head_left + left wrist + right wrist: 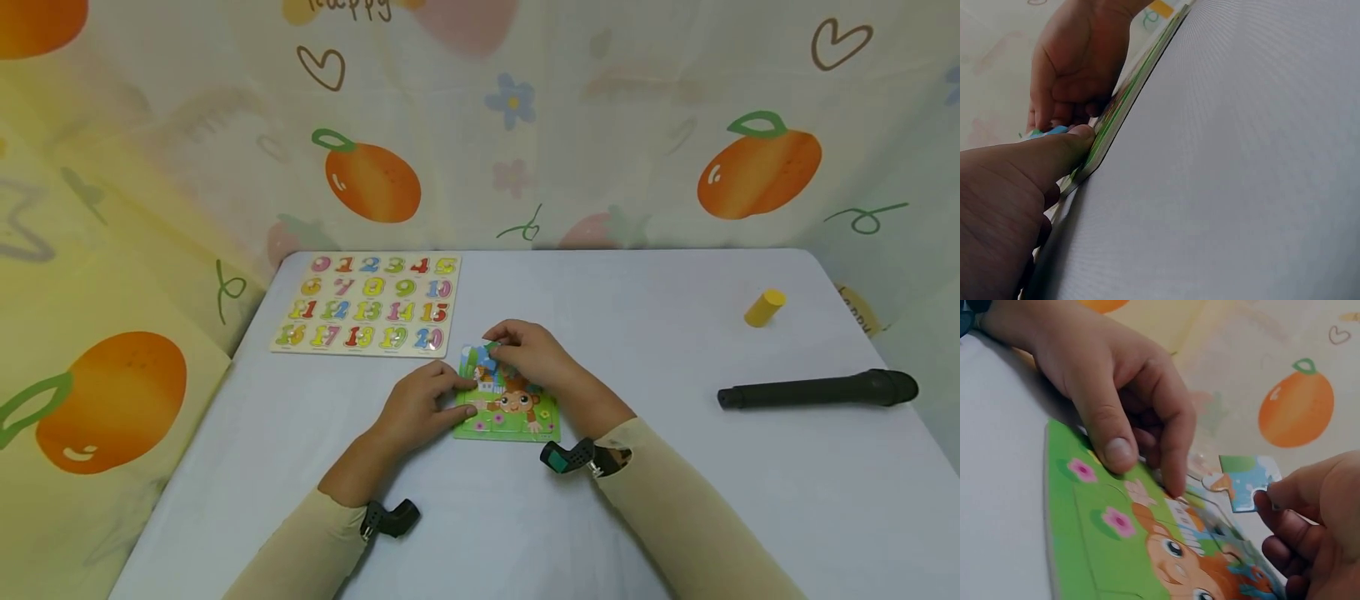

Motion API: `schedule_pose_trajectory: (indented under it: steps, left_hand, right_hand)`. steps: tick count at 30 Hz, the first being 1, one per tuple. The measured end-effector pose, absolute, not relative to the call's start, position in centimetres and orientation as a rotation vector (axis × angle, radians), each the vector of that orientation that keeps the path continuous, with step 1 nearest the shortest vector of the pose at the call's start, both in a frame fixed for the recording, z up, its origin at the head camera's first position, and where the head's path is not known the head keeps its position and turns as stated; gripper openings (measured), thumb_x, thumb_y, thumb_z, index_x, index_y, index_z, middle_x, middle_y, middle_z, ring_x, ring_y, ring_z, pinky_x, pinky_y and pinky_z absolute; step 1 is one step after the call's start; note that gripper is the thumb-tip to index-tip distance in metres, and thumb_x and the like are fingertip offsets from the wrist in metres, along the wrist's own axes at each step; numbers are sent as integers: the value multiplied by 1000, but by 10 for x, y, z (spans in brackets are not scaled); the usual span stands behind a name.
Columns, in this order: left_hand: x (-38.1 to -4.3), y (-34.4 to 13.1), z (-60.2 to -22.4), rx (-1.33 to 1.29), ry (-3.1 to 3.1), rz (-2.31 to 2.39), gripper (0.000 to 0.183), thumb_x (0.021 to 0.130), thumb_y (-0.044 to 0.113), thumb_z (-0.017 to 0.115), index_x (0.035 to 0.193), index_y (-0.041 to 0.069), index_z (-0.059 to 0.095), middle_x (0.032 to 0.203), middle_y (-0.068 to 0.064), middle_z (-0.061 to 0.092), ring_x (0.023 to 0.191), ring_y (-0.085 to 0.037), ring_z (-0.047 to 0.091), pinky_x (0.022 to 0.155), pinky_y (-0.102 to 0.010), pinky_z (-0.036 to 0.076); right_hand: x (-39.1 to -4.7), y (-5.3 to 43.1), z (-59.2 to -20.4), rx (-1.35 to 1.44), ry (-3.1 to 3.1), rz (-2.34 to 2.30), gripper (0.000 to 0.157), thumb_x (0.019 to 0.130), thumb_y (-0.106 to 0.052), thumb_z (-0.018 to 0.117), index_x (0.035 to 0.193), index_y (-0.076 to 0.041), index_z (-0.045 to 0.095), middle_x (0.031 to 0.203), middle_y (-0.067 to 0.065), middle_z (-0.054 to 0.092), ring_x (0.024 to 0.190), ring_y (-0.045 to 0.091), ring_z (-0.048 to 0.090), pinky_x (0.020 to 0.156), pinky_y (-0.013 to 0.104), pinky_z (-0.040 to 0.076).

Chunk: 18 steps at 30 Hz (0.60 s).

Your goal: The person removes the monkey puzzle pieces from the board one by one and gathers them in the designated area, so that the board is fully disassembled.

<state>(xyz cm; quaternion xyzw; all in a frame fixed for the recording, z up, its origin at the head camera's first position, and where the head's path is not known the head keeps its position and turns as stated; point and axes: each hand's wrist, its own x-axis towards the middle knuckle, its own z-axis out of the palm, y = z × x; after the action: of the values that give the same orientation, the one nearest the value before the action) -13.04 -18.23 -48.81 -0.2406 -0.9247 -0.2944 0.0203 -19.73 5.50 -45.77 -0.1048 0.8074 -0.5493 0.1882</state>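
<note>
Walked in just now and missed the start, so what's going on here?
A person is handling a monkey jigsaw puzzle on a white-covered table. The right grip pinches a jigsaw piece, held up off the board near its far left part, while the left grip rests on the puzzle's left side. A number board lies beyond, to the left; a yellow cylinder and a black microphone sit off to the right.
</note>
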Motion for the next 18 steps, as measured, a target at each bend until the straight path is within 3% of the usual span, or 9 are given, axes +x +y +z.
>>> schedule_pose_trajectory:
  steps: [8, 18]
  left_hand:
    - [-130, -182, -489, -735, -2884, -898, 31, 91, 35, 89, 118, 22, 81, 102, 10, 61, 78, -9, 48, 69, -29, 42]
    - [-129, -182, -490, -741, -2874, -877, 32, 90, 35, 89, 119, 23, 81, 102, 10, 62, 79, -8, 48, 69, -28, 43]
  right_hand:
    - [-203, 67, -445, -212, 2171, -1622, 22, 103, -14, 67, 122, -7, 74, 106, 9, 72, 91, 24, 65, 74, 33, 53]
    - [-210, 97, -435, -193, 2224, -1543, 20, 102, -17, 68, 118, -10, 76, 113, 6, 75, 104, 25, 62, 92, 40, 49]
